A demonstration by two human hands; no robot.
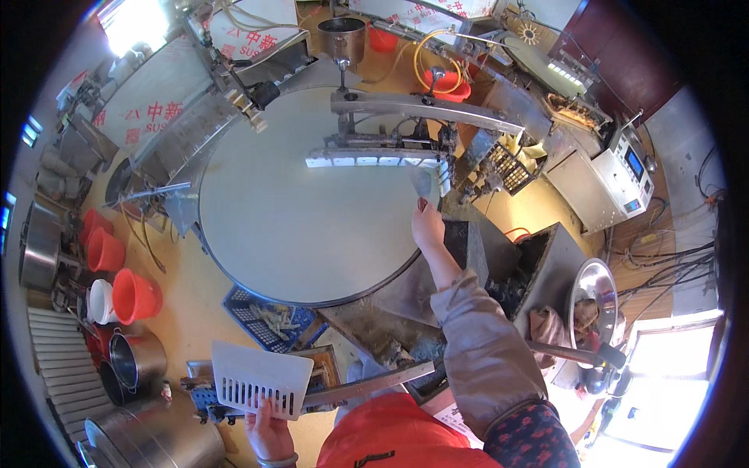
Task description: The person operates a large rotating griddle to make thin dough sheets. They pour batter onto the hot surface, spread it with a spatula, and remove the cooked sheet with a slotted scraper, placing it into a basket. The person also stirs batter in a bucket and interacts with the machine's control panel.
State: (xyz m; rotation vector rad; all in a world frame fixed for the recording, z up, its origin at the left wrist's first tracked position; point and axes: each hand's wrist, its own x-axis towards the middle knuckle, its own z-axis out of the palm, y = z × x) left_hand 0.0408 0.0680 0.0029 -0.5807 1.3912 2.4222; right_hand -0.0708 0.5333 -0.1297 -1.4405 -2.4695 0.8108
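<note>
A large round flat griddle disc (296,226) with a pale, smooth surface fills the middle of the view. My right hand (427,228) is shut on a small metal scraper (421,181) with a dark red handle, held upright at the disc's right side near a machine bar with a row of white pieces (359,162). My left hand (268,429), low at the bottom left, grips a wide white slotted plastic board (261,366) over a metal rail beside the disc's front edge.
Red buckets (136,296), steel pots (136,359) and a white bucket stand at left. A blue crate (257,316) lies below the disc. At right are a yellow crate (507,171), a control box (628,168), cables and a steel bowl (594,285). A steel vessel (341,39) hangs at the back.
</note>
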